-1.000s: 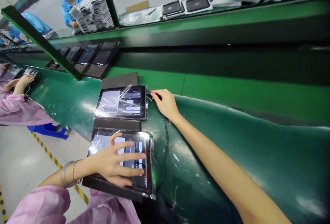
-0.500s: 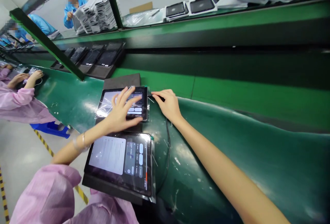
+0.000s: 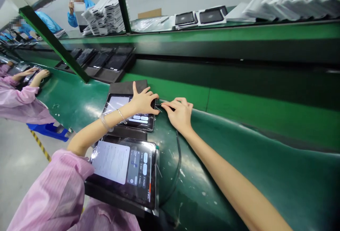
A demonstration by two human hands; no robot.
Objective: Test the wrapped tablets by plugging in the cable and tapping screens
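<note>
Two lit tablets in clear film lie on dark foam blocks on the green bench. Over the farther tablet (image 3: 117, 101) stretches my left hand (image 3: 145, 100), fingers spread, its thumb and index finger at the tablet's right edge. Beside that edge my right hand (image 3: 179, 112) pinches the end of a black cable (image 3: 179, 153); the plug is mostly hidden by the fingertips, so whether it sits in the tablet I cannot tell. The nearer tablet (image 3: 111, 160) lies below my left forearm, touched by neither hand.
Several dark tablets (image 3: 117, 59) in black trays stand at the back left. A green post (image 3: 53, 43) slants down to the bench. On the upper shelf are white sleeves (image 3: 289, 4) and a stack of white packets (image 3: 106, 15). A co-worker's hands (image 3: 39, 75) work at far left.
My left hand has moved right, from above the farther tablet's screen to its right edge. My right hand stays at that edge with the cable. The view has shifted slightly.
</note>
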